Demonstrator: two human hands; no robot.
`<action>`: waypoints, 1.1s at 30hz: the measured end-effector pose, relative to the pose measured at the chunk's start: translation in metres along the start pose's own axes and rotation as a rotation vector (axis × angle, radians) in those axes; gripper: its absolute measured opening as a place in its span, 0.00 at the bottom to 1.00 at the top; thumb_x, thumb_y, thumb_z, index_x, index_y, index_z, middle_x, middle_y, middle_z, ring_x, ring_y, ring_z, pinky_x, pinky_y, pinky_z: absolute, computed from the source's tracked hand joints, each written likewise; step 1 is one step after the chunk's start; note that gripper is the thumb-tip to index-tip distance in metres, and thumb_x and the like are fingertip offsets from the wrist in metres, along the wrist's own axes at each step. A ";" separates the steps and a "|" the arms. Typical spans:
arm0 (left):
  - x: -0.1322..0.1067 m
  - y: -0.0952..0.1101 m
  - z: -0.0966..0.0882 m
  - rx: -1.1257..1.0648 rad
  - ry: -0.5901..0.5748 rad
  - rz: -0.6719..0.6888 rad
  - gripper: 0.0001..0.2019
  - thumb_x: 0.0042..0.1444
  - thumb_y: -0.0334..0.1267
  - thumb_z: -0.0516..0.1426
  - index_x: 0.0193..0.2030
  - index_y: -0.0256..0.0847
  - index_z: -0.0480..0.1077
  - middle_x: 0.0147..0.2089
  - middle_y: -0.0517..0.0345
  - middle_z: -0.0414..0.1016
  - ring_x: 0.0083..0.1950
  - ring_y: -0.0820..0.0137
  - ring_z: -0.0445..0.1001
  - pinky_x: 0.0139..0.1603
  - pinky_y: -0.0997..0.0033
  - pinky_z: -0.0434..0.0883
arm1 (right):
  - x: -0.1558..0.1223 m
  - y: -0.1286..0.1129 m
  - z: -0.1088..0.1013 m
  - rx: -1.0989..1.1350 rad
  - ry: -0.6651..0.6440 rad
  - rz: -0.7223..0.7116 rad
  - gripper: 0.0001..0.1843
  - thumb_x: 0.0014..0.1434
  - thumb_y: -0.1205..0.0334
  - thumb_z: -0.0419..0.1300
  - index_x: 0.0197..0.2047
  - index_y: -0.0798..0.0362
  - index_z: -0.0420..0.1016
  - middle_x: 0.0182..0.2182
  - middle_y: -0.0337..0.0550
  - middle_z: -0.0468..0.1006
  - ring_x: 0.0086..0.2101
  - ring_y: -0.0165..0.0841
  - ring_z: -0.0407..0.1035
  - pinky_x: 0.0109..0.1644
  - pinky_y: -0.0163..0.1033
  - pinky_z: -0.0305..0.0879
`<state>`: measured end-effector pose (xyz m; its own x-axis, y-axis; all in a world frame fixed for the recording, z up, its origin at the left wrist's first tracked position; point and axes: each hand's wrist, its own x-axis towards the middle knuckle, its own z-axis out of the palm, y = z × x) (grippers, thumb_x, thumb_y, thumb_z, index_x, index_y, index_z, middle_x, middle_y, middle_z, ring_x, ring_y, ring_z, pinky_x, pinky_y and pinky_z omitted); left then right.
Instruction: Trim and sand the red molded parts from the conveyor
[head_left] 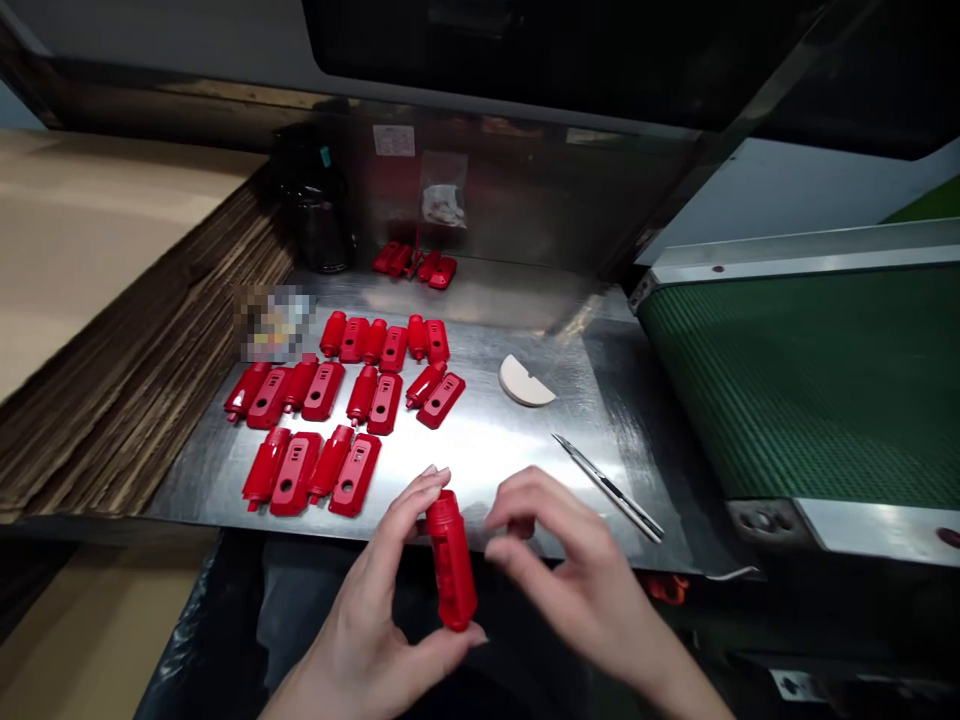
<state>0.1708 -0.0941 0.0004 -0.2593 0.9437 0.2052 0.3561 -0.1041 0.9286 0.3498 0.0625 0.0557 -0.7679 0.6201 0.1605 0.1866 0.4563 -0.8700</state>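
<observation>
My left hand (390, 610) grips a red plastic housing (454, 575) by its two ends, between the fingers at the top and the thumb at the bottom. The housing stands nearly upright, threaded neck up, with an open side showing its inner ribs. Just to its right, my right hand (574, 575) is apart from it, with thumb and curled fingers separated and nothing seen between them. Beyond the hands, rows of similar red parts lie in pairs on the metal table: rounded threaded pieces (266, 470) beside flat slotted pieces (296, 473).
A craft knife (609, 488) and a pale half-round piece (526, 382) lie right of the parts. Stacked cardboard (112, 300) borders the left; a green conveyor belt (810, 380) borders the right. At the back are a black bottle (319, 215) and more red pieces (441, 272).
</observation>
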 end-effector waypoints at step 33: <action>-0.022 -0.016 0.023 -1.501 -0.527 -0.643 0.37 0.68 0.65 0.57 0.74 0.44 0.72 0.75 0.38 0.72 0.74 0.48 0.73 0.70 0.57 0.70 | -0.192 0.146 0.006 -0.139 0.265 1.010 0.21 0.58 0.37 0.67 0.33 0.48 0.77 0.24 0.39 0.79 0.26 0.40 0.73 0.32 0.41 0.62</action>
<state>0.1914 -0.1056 -0.0259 0.3974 0.9099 -0.1189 -0.8477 0.4136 0.3321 0.5209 0.0065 -0.1044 -0.0611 0.8651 -0.4978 0.7464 -0.2915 -0.5983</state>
